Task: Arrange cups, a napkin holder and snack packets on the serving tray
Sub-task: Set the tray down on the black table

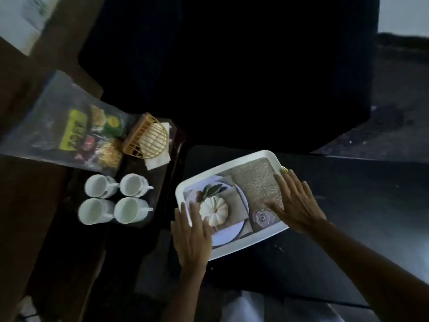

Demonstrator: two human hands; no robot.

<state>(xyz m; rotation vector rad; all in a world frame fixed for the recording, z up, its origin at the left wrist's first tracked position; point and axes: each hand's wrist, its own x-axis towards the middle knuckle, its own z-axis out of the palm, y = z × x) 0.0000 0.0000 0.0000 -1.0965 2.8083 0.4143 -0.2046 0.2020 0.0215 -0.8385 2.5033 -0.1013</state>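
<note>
1. Both bare hands lay nearest the camera, resting on the white rectangular plastic serving tray (251, 158) with rounded corners, which sat on a dark tabletop (348, 182)
2. The left hand (191, 238) lay flat over the tray's near-left rim, fingers straight and close together, gripping nothing
3. The right hand (296, 203) was spread wide, palm down, across the tray's right side, also holding nothing; the pose read as steadying or squaring the tray before loading
4. The tray's floor carried a printed picture of a white pumpkin on a plate beside a coarse woven mat and a glass; it looked flat and glossy, so no real object appeared to be on it yet
5. Four white glazed ceramic cups (115, 198) with small handles stood upright in a two-by-two block on a darker surface to the left, well apart from the tray, probably grouped for easy picking
6. Just beyond them lay a golden wire napkin holder (148, 138), fan-shaped, on its side over white paper napkins (157, 159)
7. Beside the holder, a clear crinkled plastic bag (62, 119) held the colourful snack packets (92, 138), yellow, green and red, still bagged
8. By my judgement the arranging had not begun, and the cups were the nearest thing to move first
</note>
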